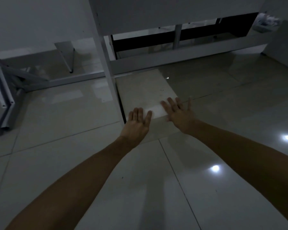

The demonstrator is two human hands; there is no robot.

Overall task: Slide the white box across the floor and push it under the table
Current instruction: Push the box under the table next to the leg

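Observation:
A flat white box (143,92) lies on the glossy tiled floor, its left side close beside the white table leg (106,63). The white table top (173,12) spreads above it at the top of the view. My left hand (138,123) rests flat against the box's near edge, fingers together and pointing forward. At the near right corner my right hand (178,113) is spread, fingers reaching onto the top face. Both arms are stretched out forward. Neither hand grips anything.
A low grey floor rail (181,58) of the table frame crosses just behind the box. A folded metal frame (5,97) lies at the left. A grey cabinet (283,47) with a plastic bag (266,22) stands at the far right. The room is dim.

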